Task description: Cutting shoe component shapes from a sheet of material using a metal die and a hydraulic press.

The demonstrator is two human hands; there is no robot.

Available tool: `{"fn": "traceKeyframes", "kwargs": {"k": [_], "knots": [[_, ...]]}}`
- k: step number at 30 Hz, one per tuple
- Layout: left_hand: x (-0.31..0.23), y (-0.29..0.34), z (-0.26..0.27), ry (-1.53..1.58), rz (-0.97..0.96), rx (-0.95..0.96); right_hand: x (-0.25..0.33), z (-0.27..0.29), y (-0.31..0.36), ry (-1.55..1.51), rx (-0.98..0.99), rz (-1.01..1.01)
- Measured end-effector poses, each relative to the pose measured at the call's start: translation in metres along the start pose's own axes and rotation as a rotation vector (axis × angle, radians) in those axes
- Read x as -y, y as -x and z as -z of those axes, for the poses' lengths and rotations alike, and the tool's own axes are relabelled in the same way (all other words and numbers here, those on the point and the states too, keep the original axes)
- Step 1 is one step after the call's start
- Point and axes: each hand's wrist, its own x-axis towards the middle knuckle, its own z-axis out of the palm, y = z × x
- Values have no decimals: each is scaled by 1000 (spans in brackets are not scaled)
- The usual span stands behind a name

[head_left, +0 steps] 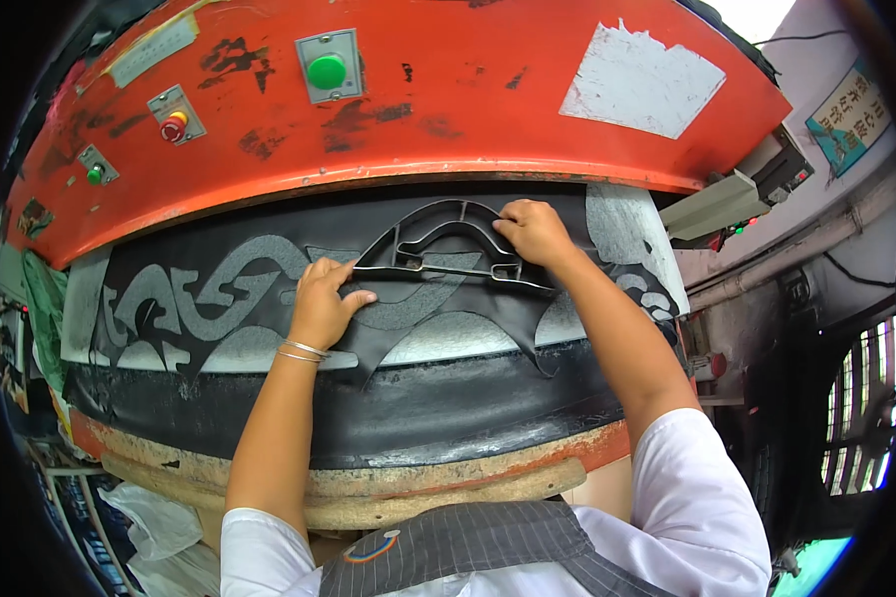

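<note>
A curved steel cutting die (pixel 460 207), arched at the top with inner strips and a long lower bar, is between my two hands over a black leather-like sheet (pixel 513 328). My left hand (pixel 324 298) has its fingertips at the die's pointed left corner, thumb held apart below. At the die's upper right my right hand (pixel 536 231) grips the rim with bent fingers. Curved cut-outs run across the sheet and show a grey surface beneath. Whether the die rests flat on the sheet is hard to tell.
A wide red machine beam (pixel 448 109) spans the far side, bearing a green button (pixel 327 71) and a red knob (pixel 174 125). A grey box (pixel 712 206) juts out at its right end. Along the front edge runs a worn wooden bar (pixel 448 503). Clear plastic (pixel 154 522) lies at lower left.
</note>
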Motion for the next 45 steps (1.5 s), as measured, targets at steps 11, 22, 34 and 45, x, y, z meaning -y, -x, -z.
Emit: {"fn": "traceKeyframes", "kwargs": {"k": [11, 22, 34, 45], "knots": [[10, -14, -10, 19, 24, -127, -32, 13, 68, -318, 126, 17], [14, -20, -11, 35, 24, -98, -37, 5, 78, -62, 45, 138], [25, -1, 4, 109, 63, -86, 5, 10, 96, 127, -9, 82], [155, -13, 224, -69, 523, -1179, 213, 38, -3, -271, -521, 301]]}}
